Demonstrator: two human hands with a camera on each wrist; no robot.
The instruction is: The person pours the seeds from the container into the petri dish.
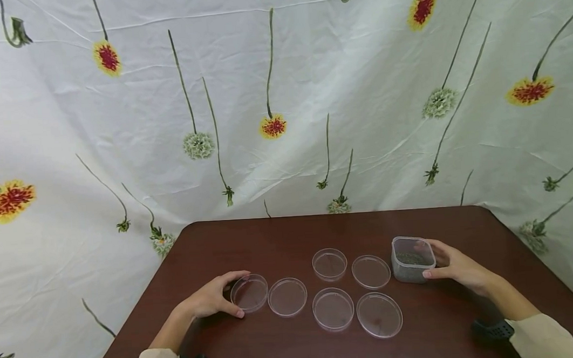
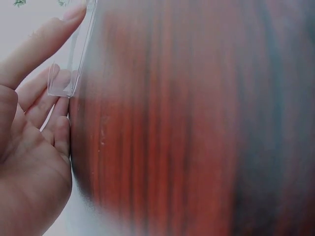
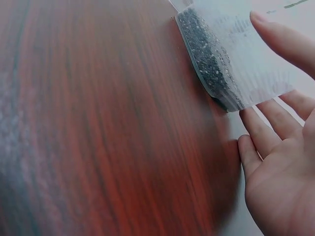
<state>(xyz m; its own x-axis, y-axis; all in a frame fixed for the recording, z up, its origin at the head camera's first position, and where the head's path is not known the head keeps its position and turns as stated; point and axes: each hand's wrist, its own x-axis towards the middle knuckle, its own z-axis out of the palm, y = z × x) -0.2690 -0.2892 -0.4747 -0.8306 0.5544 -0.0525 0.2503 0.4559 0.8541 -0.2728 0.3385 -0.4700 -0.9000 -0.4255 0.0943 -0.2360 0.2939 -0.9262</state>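
At the left of the table, my left hand (image 1: 214, 297) holds a clear round petri dish (image 1: 251, 294) by its sides, thumb at the near edge and fingers round the far edge. The dish's clear wall (image 2: 61, 87) shows between thumb and fingers in the left wrist view. On the right, my right hand (image 1: 454, 267) grips a clear square plastic container (image 1: 408, 273), thumb on the near side and fingers behind. Small dark grains (image 3: 199, 44) fill its lower part in the right wrist view. It has no lid on top.
Between the hands lie several more clear round dish pieces, among them one beside the left dish (image 1: 287, 298), a back one (image 1: 329, 265) and a front right one (image 1: 379, 316). The dark brown table (image 1: 251, 240) ends at a white flowered cloth (image 1: 242, 68) behind.
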